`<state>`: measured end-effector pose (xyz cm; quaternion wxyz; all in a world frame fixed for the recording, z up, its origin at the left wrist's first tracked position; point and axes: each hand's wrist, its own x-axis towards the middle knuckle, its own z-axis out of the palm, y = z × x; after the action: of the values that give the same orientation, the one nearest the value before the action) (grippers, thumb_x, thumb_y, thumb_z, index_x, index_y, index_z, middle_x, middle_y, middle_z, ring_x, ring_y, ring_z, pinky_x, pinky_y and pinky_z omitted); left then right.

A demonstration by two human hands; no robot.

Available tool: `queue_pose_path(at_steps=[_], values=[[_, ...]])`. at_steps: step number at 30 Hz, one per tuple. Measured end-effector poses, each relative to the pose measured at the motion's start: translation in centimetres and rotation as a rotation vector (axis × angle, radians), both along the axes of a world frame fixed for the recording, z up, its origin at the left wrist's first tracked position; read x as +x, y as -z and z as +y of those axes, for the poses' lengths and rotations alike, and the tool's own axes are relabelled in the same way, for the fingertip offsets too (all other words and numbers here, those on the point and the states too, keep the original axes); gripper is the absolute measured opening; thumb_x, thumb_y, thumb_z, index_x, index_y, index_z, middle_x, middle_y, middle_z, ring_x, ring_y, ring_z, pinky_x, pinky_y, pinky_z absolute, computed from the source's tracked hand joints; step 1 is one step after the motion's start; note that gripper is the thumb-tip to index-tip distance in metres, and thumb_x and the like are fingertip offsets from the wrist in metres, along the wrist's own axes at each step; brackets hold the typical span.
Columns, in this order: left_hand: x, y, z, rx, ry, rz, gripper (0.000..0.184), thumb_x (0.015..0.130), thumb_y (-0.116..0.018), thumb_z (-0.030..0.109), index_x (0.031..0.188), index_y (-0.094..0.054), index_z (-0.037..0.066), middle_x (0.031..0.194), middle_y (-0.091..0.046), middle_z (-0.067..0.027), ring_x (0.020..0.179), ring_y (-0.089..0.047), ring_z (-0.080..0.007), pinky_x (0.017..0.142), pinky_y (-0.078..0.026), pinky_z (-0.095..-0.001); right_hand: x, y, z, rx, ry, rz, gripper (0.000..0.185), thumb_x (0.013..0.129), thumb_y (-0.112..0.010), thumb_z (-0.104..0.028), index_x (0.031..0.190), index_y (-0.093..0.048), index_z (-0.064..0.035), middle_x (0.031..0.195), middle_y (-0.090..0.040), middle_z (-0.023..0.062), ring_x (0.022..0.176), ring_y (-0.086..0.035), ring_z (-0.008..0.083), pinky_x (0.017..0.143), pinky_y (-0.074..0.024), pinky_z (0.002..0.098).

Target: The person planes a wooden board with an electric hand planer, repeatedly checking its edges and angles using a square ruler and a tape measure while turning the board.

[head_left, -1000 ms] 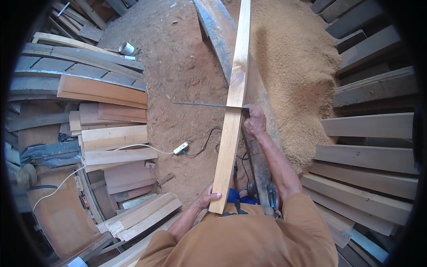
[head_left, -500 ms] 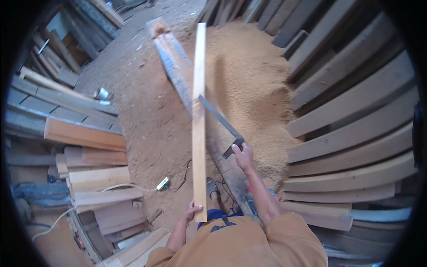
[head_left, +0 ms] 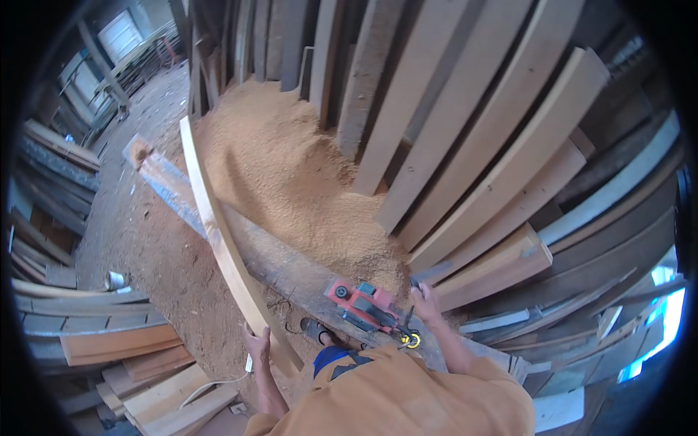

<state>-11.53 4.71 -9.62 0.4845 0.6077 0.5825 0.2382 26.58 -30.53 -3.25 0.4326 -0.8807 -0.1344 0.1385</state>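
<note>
My left hand [head_left: 257,344] grips the near end of a long pale wooden board [head_left: 231,258]. The board's far part rests across a worn plank bench [head_left: 283,269]. Over by the sawdust, my right hand [head_left: 425,299] is closed around a try square [head_left: 434,273], which is turned partly edge-on and partly hidden by the fingers. On the bench, left of that hand, lies a red electric planer [head_left: 367,305]. A yellow-and-black round item [head_left: 411,339] sits beside the planer; its kind is unclear.
A sawdust heap [head_left: 305,196] spreads beyond the bench. Upright planks [head_left: 458,138] lean along the right. Stacked boards [head_left: 120,341], a white power strip [head_left: 249,362] with its cable, and a small white can [head_left: 114,280] are on the left. My sandalled foot [head_left: 317,332] is beneath the bench.
The view has swung right. My right hand has drawn the try square off the board and carried it right, near the planer. My left hand still grips the board.
</note>
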Motion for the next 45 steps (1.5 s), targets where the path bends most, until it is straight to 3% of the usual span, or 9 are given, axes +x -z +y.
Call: queue_pose_path(at_steps=[2,5,14,21,25,29,32,34,45], values=[[2.9,-2.3,1.0,0.193,0.023,0.277,0.07,0.082,-0.082,0.019,0.137,-0.046,-0.006,0.121,-0.066,-0.0249,0.109,-0.068,-0.0355,0.095,-0.053,-0.0442,-3.3,2.4,-5.7,-0.091,0.133,0.084,0.023,0.094,-0.065,-0.022,0.093,-0.066,0.0008,0.078,-0.065,0.0131,0.073,-0.065,0.0241,0.068,-0.0491,0.0396],[5.9,-5.8,-0.5,0.078,0.001,0.362,0.065,0.082,-0.081,0.021,0.13,-0.048,-0.007,0.116,-0.065,-0.0288,0.11,-0.067,-0.0412,0.097,-0.052,-0.0469,-7.7,6.9,-13.5,-0.233,0.342,0.092,0.022,0.09,-0.067,-0.02,0.098,-0.069,0.0004,0.085,-0.07,0.0187,0.079,-0.069,0.0322,0.075,-0.0525,0.0425],[4.0,-0.5,1.6,0.098,0.006,0.519,0.066,0.08,-0.081,0.026,0.126,-0.047,-0.006,0.114,-0.065,-0.0308,0.107,-0.067,-0.0449,0.096,-0.052,-0.0492,-11.8,11.5,-24.7,-0.647,0.688,0.441,0.032,0.089,-0.068,-0.028,0.106,-0.072,-0.0005,0.107,-0.072,0.0279,0.108,-0.069,0.0422,0.092,-0.0549,0.0498],[3.9,-0.2,1.7,0.112,0.02,0.52,0.073,0.082,-0.079,0.028,0.134,-0.04,-0.003,0.118,-0.065,-0.0313,0.109,-0.067,-0.0451,0.099,-0.051,-0.0498,-10.8,9.5,-22.8,-0.712,0.555,0.556,0.036,0.089,-0.065,-0.025,0.113,-0.073,0.0002,0.119,-0.07,0.026,0.119,-0.065,0.0409,0.101,-0.0531,0.0475],[3.8,-0.2,1.6,0.12,0.044,0.48,0.074,0.082,-0.079,0.028,0.136,-0.038,-0.002,0.119,-0.065,-0.0321,0.109,-0.067,-0.0445,0.098,-0.052,-0.0501,-10.5,10.0,-22.9,-0.734,0.562,0.483,0.036,0.09,-0.066,-0.031,0.102,-0.076,0.0014,0.11,-0.073,0.0254,0.111,-0.068,0.0403,0.095,-0.0553,0.0455],[5.4,-6.5,-0.3,0.002,0.106,0.527,0.069,0.08,-0.08,0.026,0.132,-0.042,0.0,0.116,-0.066,-0.0297,0.108,-0.067,-0.0442,0.095,-0.052,-0.0504,-8.0,10.5,-23.6,-0.751,0.509,0.43,0.034,0.088,-0.065,-0.029,0.101,-0.077,0.0006,0.108,-0.073,0.0249,0.111,-0.068,0.0404,0.096,-0.0544,0.0464],[2.9,-4.8,-0.5,0.095,0.047,0.6,0.065,0.078,-0.08,0.024,0.127,-0.045,0.001,0.113,-0.067,-0.0283,0.106,-0.067,-0.0452,0.093,-0.053,-0.0502,-3.4,9.0,-21.9,-0.826,0.072,0.15,0.032,0.087,-0.066,-0.028,0.098,-0.077,0.0006,0.107,-0.073,0.024,0.106,-0.069,0.0411,0.096,-0.0535,0.049],[0.4,-4.2,-1.3,0.102,0.028,0.599,0.064,0.076,-0.079,0.024,0.125,-0.046,0.001,0.113,-0.067,-0.028,0.106,-0.067,-0.0459,0.093,-0.053,-0.0503,0.1,10.0,-19.7,-0.747,0.301,0.082,0.031,0.088,-0.065,-0.028,0.094,-0.077,-0.0002,0.102,-0.074,0.0239,0.1,-0.071,0.0412,0.094,-0.0538,0.0507],[-12.3,-0.2,-2.6,0.022,0.15,0.692,0.071,0.069,-0.081,0.024,0.125,-0.045,-0.003,0.115,-0.063,-0.031,0.111,-0.061,-0.0489,0.098,-0.05,-0.0535,8.3,6.3,3.4,-0.277,0.135,-0.057,0.031,0.091,-0.065,-0.029,0.097,-0.074,-0.0002,0.095,-0.074,0.0216,0.092,-0.072,0.034,0.086,-0.0547,0.0429]])
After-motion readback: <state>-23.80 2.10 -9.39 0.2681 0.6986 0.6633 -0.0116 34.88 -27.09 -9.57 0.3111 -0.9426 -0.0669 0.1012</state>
